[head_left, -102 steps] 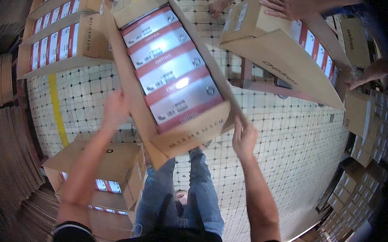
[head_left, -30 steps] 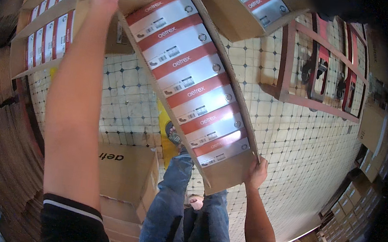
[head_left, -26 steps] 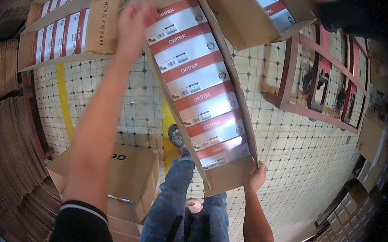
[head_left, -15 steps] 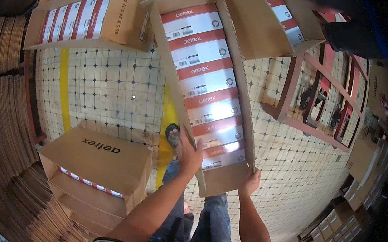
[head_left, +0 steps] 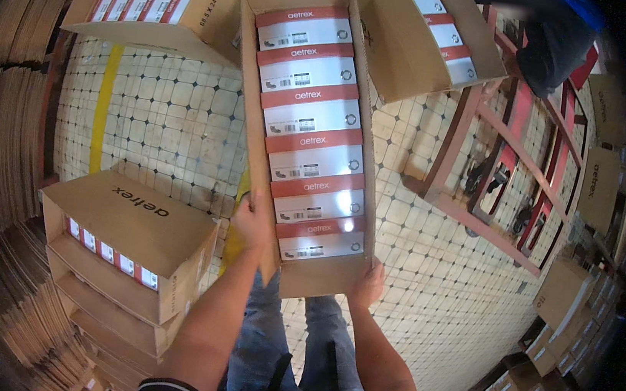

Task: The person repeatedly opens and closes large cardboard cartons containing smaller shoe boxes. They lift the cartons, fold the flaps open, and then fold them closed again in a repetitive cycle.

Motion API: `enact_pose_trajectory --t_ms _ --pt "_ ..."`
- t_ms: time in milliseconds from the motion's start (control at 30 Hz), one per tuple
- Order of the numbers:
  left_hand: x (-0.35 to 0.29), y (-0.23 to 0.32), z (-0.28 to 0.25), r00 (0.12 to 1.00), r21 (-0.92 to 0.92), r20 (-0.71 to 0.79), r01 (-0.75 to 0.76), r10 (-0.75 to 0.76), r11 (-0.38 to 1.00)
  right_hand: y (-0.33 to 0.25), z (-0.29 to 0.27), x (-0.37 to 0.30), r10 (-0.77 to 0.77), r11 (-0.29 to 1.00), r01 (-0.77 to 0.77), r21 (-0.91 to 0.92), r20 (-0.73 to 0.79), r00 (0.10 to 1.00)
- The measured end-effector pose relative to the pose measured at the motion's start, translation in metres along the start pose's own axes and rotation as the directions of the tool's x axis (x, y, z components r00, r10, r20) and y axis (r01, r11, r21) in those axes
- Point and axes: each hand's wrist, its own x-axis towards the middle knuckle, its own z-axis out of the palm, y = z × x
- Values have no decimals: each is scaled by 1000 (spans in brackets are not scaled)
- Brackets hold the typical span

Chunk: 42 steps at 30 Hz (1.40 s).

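Observation:
A long open carton (head_left: pixel 322 285) stretches away in front of me, its far end tilted slightly left. Inside it, a single row of several red-and-white shoe boxes (head_left: pixel 311 110) lies with the labelled ends facing up. My left hand (head_left: pixel 250 223) grips the carton's left side near its close end, by the side flap; its fingers are partly blurred. At the close right corner, my right hand (head_left: pixel 366 283) is closed on the carton's edge, with some fingers hidden behind the cardboard.
Open cartons of similar boxes stand at the far left (head_left: pixel 146 3) and far right (head_left: pixel 423 46). A carton stack (head_left: pixel 133 214) is at near left, beside flattened cardboard piles (head_left: pixel 4 160). A red pallet jack (head_left: pixel 496 178) and metal frame (head_left: pixel 450 145) are right; a person's dark-clothed part (head_left: pixel 550 49) shows beyond.
The held carton has swung straighter and shifted left in view. My left hand has moved left along with its side, and my right hand has followed at the corner.

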Motion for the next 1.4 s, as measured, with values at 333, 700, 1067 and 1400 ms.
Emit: enact_pose_trajectory --t_ms 333,700,1067,1400 --pt "41 -56 -25 988 167 -49 -135 145 977 17 -6 10 -219 975 214 56 108 970" --pt "20 -32 -27 996 104 -15 -84 86 991 5 -4 4 -141 990 142 -7 67 988" --pt "-49 -18 -6 994 269 80 -87 68 959 12 -1 3 -220 975 220 -23 27 975" --pt "-33 -46 -10 987 261 47 -158 151 952 18 2 3 -234 971 235 -36 35 972"
